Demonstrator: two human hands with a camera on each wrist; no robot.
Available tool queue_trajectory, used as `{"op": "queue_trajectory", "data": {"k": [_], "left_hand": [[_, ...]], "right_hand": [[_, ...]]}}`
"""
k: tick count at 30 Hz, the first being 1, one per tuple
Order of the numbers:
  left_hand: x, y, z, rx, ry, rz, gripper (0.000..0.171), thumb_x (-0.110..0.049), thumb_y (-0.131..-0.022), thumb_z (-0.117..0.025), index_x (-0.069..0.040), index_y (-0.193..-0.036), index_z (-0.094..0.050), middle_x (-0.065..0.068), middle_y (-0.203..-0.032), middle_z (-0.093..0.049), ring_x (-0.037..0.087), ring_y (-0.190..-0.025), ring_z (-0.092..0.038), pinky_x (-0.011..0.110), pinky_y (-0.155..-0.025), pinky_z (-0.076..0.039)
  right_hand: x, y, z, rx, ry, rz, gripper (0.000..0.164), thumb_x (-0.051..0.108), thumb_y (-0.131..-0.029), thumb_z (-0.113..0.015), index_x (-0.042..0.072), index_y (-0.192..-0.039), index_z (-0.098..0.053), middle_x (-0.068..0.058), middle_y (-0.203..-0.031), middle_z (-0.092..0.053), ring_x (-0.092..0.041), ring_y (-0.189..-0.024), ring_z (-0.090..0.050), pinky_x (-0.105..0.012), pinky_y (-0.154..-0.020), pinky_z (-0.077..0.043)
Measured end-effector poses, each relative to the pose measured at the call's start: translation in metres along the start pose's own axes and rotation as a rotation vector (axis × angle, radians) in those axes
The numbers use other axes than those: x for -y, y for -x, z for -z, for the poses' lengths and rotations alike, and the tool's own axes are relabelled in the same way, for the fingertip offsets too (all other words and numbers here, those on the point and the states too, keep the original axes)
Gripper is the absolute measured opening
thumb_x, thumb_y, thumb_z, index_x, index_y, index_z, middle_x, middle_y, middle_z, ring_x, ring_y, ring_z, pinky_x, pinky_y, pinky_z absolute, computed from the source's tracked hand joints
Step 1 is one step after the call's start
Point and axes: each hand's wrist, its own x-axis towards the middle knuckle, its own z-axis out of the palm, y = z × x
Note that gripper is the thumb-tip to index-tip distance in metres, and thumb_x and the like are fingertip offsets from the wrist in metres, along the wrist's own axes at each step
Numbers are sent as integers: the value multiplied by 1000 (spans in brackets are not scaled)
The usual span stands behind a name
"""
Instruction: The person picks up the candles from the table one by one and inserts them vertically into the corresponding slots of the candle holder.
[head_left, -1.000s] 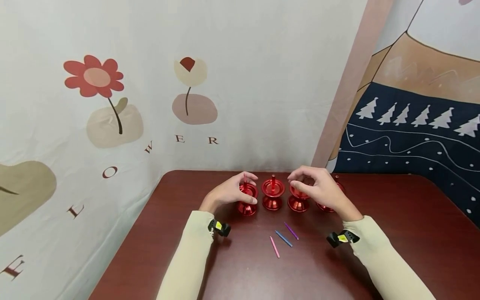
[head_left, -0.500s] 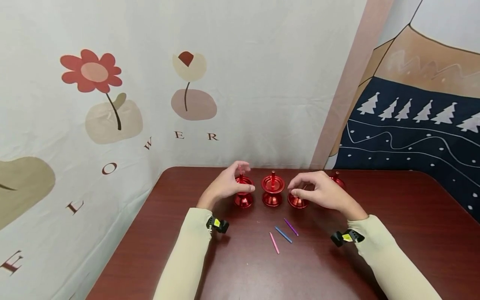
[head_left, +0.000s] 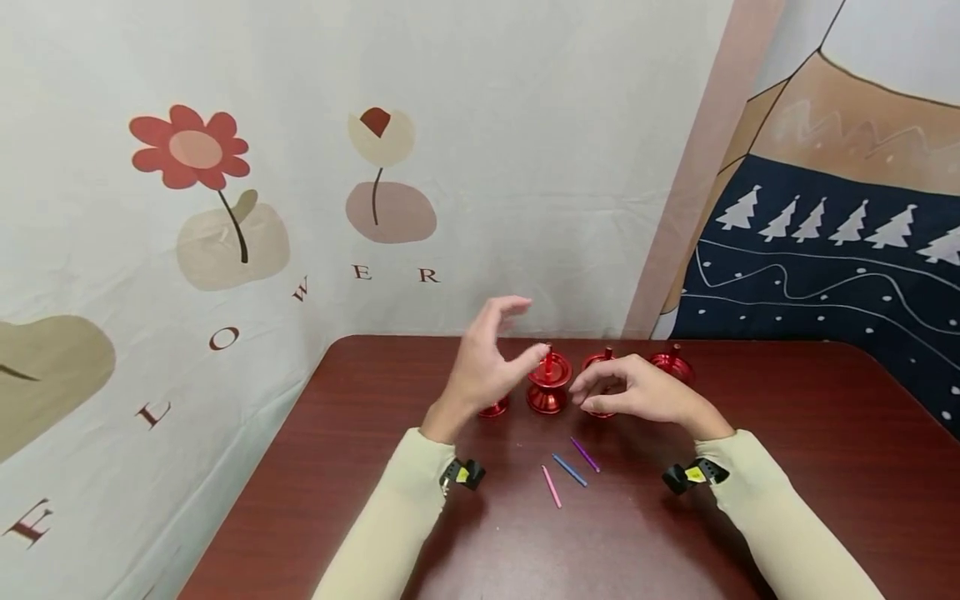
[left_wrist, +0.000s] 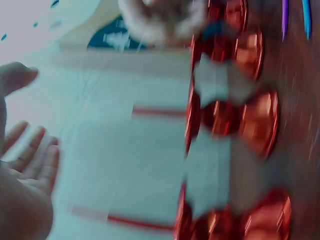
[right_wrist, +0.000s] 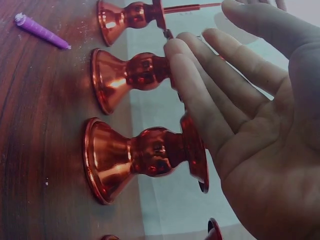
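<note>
Several red metal candle holders stand in a row, each visible top carrying an upright rod. My left hand [head_left: 480,367] is raised with thumb and fingers spread, holding nothing. It covers most of the leftmost holder [head_left: 495,409] and its thumb overlaps the top of the second holder [head_left: 547,400] in the head view. In the left wrist view, the nearest rod [left_wrist: 140,222] has a paler tip. My right hand [head_left: 637,389], fingers loosely bent and grasping nothing, hovers in front of the third holder [head_left: 609,356]; contact cannot be told. The rightmost holder [head_left: 673,364] is partly behind it.
Three slim candle-like sticks lie in front of the row: pink [head_left: 551,487], blue [head_left: 570,470] and purple [head_left: 585,455]. A dark red-brown table [head_left: 375,400] carries everything. A printed cloth [head_left: 517,208] hangs behind its back edge.
My left hand has lifted from around the leftmost holder and moved right, toward the second. The right hand has shifted slightly down, and the rightmost holder's top shows more.
</note>
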Motion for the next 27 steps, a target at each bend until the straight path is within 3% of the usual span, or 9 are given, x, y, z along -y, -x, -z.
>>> {"op": "queue_trajectory", "data": {"k": [5,6,9,12,13,16,21,27], "left_hand": [[-3,10,-27,274,-58,301,81,-18,-98,-79,-4,-166,-38,16,-161,-50,32,-148,-52,47,-120,-45],[7,14,-33,311,-96,317,85,-25,-98,-78,-7,-169,-34,15,-164,-47,32,-149,-51,47,-122,-44],[12,19,-44,375,-155,371,92,-26,-97,-77,-8,-173,-27,17,-169,-41,34,-152,-47,53,-123,-41],[22,23,-54,364,-182,370,96,-29,-97,-76,-9,-174,-23,17,-172,-37,36,-154,-45,55,-123,-41],[20,22,-55,353,-173,390,96,-25,-97,-77,-10,-175,-22,17,-172,-37,36,-155,-44,58,-123,-40],[38,26,-65,302,-186,391,100,-29,-96,-78,-14,-176,-20,15,-174,-37,34,-156,-42,58,-123,-40],[57,30,-73,249,-207,381,102,-28,-94,-81,-14,-176,-22,17,-172,-38,36,-156,-42,59,-123,-39],[54,34,-72,245,-144,395,97,-24,-96,-81,-11,-175,-25,19,-172,-38,38,-155,-43,58,-124,-37]], "right_hand": [[-1,6,3,88,-53,-3,28,10,-103,-76,-3,-128,-75,-13,-116,-80,-23,-103,-77,-31,-95,-61],[0,7,3,118,-52,-5,29,10,-103,-76,-4,-128,-75,-15,-116,-80,-23,-103,-78,-31,-94,-62],[1,7,1,222,-36,-22,31,12,-103,-76,-6,-129,-74,-16,-114,-80,-21,-100,-79,-32,-93,-62],[2,6,-2,310,5,-66,32,14,-102,-76,-4,-128,-74,-7,-105,-80,-16,-93,-76,-29,-90,-62],[2,6,-4,331,14,-81,31,13,-101,-76,-4,-127,-75,-4,-101,-79,-15,-90,-74,-29,-88,-61],[2,5,-8,371,21,-143,30,13,-96,-78,-1,-123,-75,2,-90,-75,-13,-82,-68,-27,-81,-58],[-5,4,-16,356,35,-201,24,16,-92,-86,5,-110,-75,5,-81,-68,-11,-74,-61,-26,-69,-52],[-12,2,-21,335,61,-221,21,17,-89,-90,10,-101,-75,5,-77,-64,-10,-70,-57,-27,-66,-47]]}}
